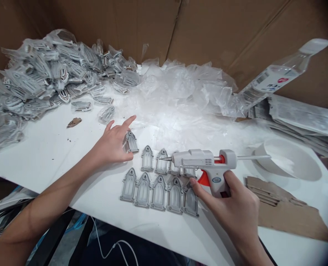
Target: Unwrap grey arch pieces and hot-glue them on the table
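Observation:
My left hand point(112, 144) is at the left end of the upper row. Its thumb and a finger are on the sides of a small grey arched window-shaped piece point(132, 142), while other fingers stretch out. In my right hand point(236, 207) is a white hot glue gun point(200, 159) with an orange trigger. Its metal nozzle points left, over the upper row, and a glue stick point(254, 157) juts from the back. Below the gun lie two rows of arched pieces point(143, 190); the gun and my thumb partly cover those at the right.
A heap of bagged grey pieces point(55, 70) fills the back left. Crumpled clear plastic bags point(180, 88) lie at the back centre. A tilted plastic bottle point(274, 79), a white bowl point(305, 166) and torn cardboard point(291, 214) are at the right. A cardboard wall point(208, 29) closes the back.

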### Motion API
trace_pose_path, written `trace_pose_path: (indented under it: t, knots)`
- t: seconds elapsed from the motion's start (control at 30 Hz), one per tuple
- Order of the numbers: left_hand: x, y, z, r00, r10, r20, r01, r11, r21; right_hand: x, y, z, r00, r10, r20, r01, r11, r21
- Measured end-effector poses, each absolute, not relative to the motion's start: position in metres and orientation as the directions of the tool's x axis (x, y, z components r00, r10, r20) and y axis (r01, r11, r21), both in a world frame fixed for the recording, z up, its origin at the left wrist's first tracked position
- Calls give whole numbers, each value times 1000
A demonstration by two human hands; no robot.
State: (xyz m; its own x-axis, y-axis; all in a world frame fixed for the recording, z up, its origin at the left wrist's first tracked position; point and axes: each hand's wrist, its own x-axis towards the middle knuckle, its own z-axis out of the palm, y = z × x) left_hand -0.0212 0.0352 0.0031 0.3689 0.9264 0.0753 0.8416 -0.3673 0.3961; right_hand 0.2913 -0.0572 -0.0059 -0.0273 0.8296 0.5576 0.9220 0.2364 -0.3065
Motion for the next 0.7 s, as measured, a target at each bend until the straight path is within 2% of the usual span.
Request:
trace_pose_path:
  t: [0.1,0.23,0.5,0.7]
  knots:
    - [-26,40,5,419,908,-1,832,-383,401,291,-58,-5,-28,830,557,925,233,-301]
    - [-32,38,18,487,873,7,807,-453,378,291,-57,-6,-16,830,558,927,221,-303]
    - [-31,-16,56,647,753,-122,757,-614,221,292,-55,-5,16,827,562,926,199,-319]
    - [-26,-34,35,698,698,-161,709,-642,291,290,-56,-4,23,835,549,927,188,-325]
